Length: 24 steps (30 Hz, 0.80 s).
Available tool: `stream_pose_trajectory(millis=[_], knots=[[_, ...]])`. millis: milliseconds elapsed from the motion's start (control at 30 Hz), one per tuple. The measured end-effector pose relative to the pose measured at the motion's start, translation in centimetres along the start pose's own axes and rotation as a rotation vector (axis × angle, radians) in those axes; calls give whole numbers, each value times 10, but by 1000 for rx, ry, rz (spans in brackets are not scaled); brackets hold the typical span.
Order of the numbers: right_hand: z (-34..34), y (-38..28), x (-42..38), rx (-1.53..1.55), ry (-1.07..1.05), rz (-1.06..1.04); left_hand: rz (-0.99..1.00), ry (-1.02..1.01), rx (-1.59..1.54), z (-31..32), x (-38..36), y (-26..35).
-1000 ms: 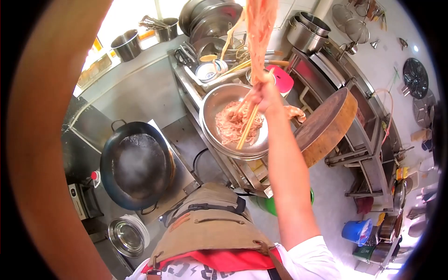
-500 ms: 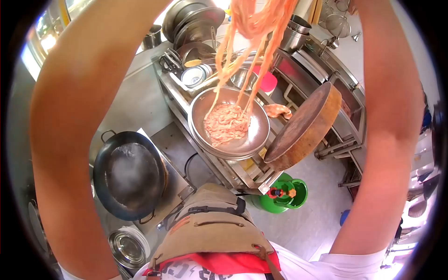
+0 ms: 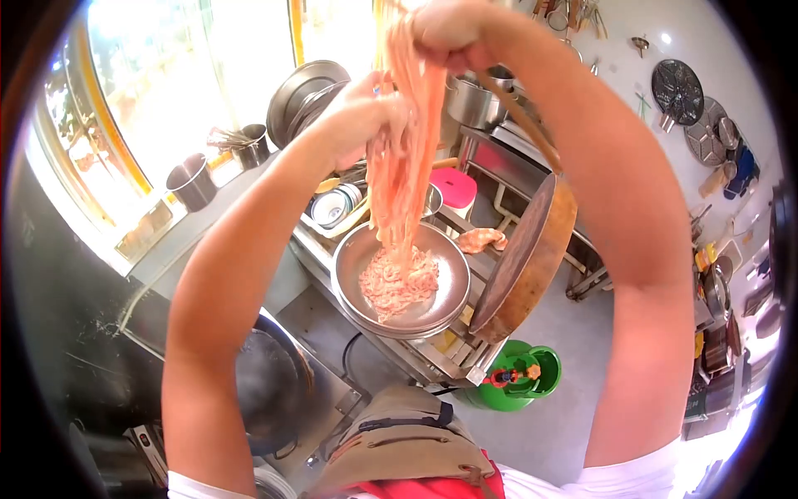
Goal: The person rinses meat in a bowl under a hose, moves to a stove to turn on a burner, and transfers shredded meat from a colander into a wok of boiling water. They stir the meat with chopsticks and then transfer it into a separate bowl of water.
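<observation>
Long pinkish-orange strands hang from high up into a round metal bowl, where a mound of similar shredded pieces lies. At the top of the view, my right hand is closed around the upper strands; a long wooden stick seems to extend down to the right from it. On the left side of the bundle, my left hand presses against the strands with its fingers curled around them. Both hands are well above the bowl.
Right of the bowl, a thick round wooden board stands tilted. A dark wok sits at lower left. Behind are a pink-lidded container, small bowls and metal pots. A green gas cylinder stands on the floor.
Both hands have come into view and closer together around the strands. The strands now hang in a tighter bundle whose lower ends touch the mound. The view has tilted up, showing the window.
</observation>
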State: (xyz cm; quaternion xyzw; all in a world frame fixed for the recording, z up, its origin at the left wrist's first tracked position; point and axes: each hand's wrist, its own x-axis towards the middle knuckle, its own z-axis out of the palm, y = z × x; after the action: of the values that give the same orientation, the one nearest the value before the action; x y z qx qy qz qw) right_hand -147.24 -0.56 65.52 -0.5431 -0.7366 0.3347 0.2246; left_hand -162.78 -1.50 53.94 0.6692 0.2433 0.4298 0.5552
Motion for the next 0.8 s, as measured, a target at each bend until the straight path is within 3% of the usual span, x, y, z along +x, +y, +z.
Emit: stream_pose_trajectory(millis=[100, 200, 233, 333, 433, 500, 533, 567, 667, 800], knots=[[29, 10, -9, -2, -87, 19, -33, -172, -224, 3, -10, -14], [47, 15, -9, 48, -175, 29, -137, -114, -416, 7, -10, -33], [48, 17, -4, 52, -223, 30, -136, -239, -340, 1, -8, -39], [55, 22, 7, 113, -285, -37, -150, -210, -128, 7, -5, -49], [56, 33, 19, 198, -364, -37, -226, -72, -195, 9, -3, -53], [56, 48, 0, 321, -200, -122, -309, -45, -129, -2, 0, -53], [61, 46, -18, 380, -118, -162, -144, 90, -262, 26, -14, -34], [72, 35, -42, 516, 159, -55, -171, 128, -253, 25, -15, -30], [89, 91, -46, 913, 288, -224, -123, 104, -194, 21, -12, -10], [124, 138, -73, 1223, 307, -73, 191, -76, -302, 15, 25, -6]])
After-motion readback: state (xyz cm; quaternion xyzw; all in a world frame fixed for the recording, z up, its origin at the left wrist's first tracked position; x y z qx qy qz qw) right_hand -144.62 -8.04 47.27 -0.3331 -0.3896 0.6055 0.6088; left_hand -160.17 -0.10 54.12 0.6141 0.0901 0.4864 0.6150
